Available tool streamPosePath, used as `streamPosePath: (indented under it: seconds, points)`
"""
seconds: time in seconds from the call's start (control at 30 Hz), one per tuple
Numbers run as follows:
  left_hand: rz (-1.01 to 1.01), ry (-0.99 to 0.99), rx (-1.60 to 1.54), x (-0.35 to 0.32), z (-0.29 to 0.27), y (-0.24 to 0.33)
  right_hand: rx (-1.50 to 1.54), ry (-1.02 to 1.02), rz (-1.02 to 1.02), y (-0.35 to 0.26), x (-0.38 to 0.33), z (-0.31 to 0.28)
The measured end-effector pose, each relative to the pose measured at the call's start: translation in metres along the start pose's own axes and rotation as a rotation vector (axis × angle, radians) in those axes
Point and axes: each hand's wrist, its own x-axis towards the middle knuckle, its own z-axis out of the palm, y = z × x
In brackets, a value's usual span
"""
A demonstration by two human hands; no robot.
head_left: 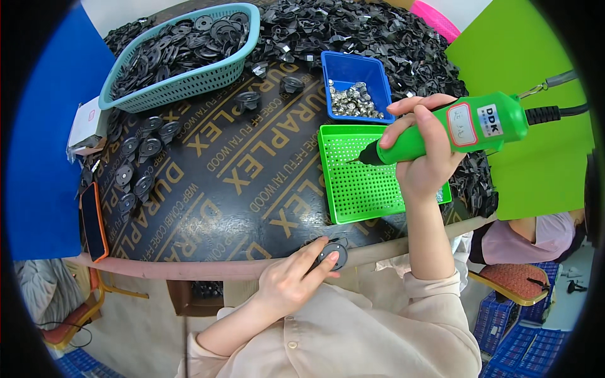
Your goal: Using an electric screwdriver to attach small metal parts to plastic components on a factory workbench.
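Note:
My right hand [428, 148] is wrapped round a green electric screwdriver [435, 133], held over a green perforated tray [362, 189]. Its black nose and thin bit point left, above the tray. At the table's front edge, my left hand [296, 274] grips a round black plastic part [334, 255] between thumb and fingers. Small screw-like pieces lie in the tray's right corner, partly behind my wrist. Just beyond the tray, a blue bin [356, 60] holds several small shiny metal pieces [356, 101].
A light-blue basket [183, 82] of black parts stands at the far left. Loose black parts [353, 31] heap along the back and right. More parts [150, 148] lie at left, near a white box [88, 129] and an orange-edged phone [93, 220]. A cable [570, 110] trails from the screwdriver.

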Motion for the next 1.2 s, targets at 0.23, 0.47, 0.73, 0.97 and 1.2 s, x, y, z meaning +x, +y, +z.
streamPosePath:
  seconds: [0.23,0.47,0.73,0.97,1.2]
  points:
    - [-0.02,-0.009,-0.014,-0.001,-0.001,0.001,-0.002,-0.036,0.017,0.001,-0.003,-0.001]
    - [-0.04,-0.002,-0.032,-0.002,0.002,0.001,-0.155,-0.066,-0.153,-0.004,-0.002,-0.006]
    - [-0.002,-0.021,-0.012,0.0,0.003,0.001,0.211,-0.3,0.187,-0.121,-0.074,-0.029]
    - [-0.012,-0.049,0.01,-0.004,0.001,-0.001,0.074,-0.319,0.202,-0.111,-0.1,-0.021]
    - [0.033,-0.079,0.055,-0.004,0.0,-0.001,0.101,-0.543,0.091,-0.104,-0.09,-0.016]
